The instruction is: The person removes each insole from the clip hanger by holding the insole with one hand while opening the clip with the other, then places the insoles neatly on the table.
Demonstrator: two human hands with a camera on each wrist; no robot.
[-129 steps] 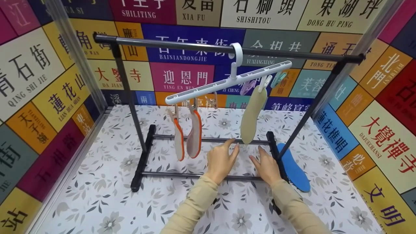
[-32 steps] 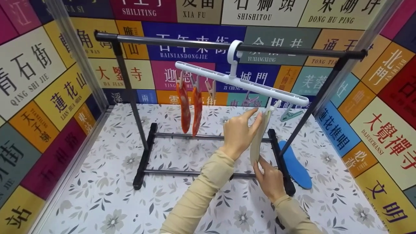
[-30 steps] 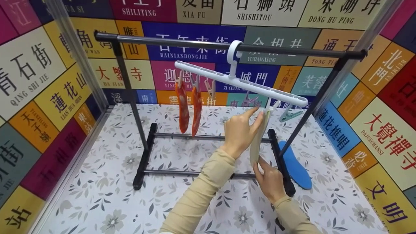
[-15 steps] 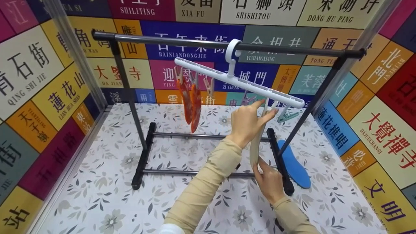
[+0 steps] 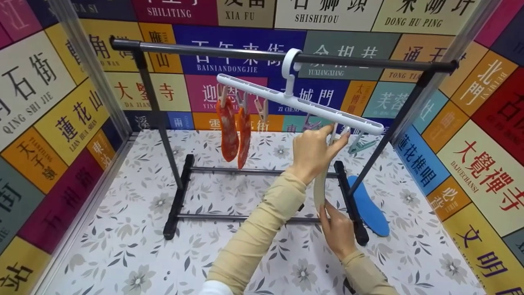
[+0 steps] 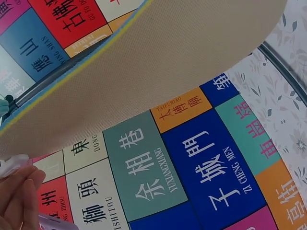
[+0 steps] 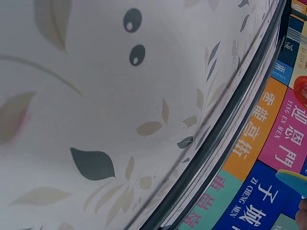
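Note:
My left hand [image 5: 310,153] pinches a white clothespin [image 6: 13,163] at the top of a beige insole [image 5: 320,189]. The insole hangs nearly edge-on below the right side of a white hanger [image 5: 288,98]. Lower down, my right hand [image 5: 339,229] holds the insole's bottom end between thumb and fingers. In the left wrist view, the insole's tan face [image 6: 153,62] spans the top, with a yellow and blue edge. Only its tip [image 7: 291,181] and a fingertip show in the right wrist view. Two orange insoles [image 5: 229,135] dangle from clothespins on the hanger's left side.
The hanger hooks over a dark metal rack's top bar [image 5: 196,50]. A blue insole [image 5: 370,209] lies on the floral cloth [image 5: 139,262] by the rack's right foot. A green clothespin [image 5: 362,145] and a purple clothespin [image 5: 312,121] hang nearby. Sign-patterned walls surround the rack.
Both hands, earlier below the beige insole, have risen to it. The hanger's right side has dropped from its earlier raised tilt. Lately my left hand has moved up onto the white clothespin.

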